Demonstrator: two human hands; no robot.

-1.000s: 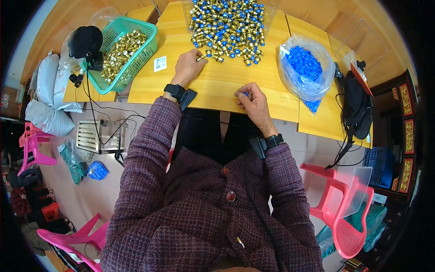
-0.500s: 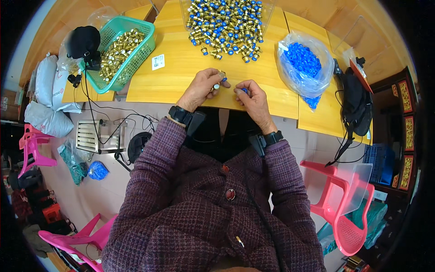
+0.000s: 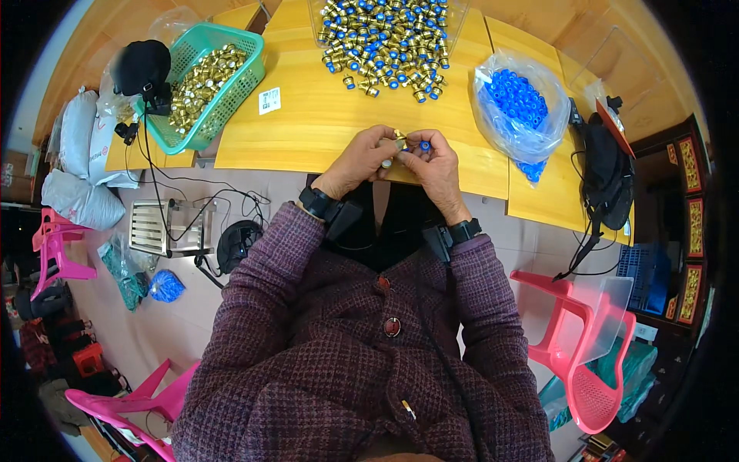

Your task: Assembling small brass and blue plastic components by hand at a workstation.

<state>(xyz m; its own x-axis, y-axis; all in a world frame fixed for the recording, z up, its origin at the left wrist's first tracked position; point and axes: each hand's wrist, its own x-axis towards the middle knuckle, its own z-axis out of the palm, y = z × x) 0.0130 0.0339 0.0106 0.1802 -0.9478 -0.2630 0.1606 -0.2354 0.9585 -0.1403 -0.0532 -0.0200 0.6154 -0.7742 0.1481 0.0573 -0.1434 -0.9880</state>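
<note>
My left hand (image 3: 360,160) is closed around brass fittings at the table's near edge. One brass fitting (image 3: 399,135) shows at its fingertips, and the pale end of another (image 3: 386,163) peeks out below the fingers. Close against it, my right hand (image 3: 437,171) pinches a small blue plastic cap (image 3: 425,145). The fingertips of both hands meet, and what lies between them is partly hidden. Beyond the hands, a heap of brass fittings with blue caps (image 3: 385,54) spills from a clear tray. To the right lies a clear bag of loose blue caps (image 3: 514,100).
A green basket (image 3: 252,81) of brass fittings without blue caps stands on the left, beside a black cap (image 3: 142,69). A white label (image 3: 269,101) lies on the yellow table (image 3: 308,131). A black bag (image 3: 604,177) hangs at the right edge; pink chairs (image 3: 570,339) stand below.
My left hand has moved right, and the fingertips of both hands have come together. The brass fitting in my left hand is now close to the blue cap in my right.
</note>
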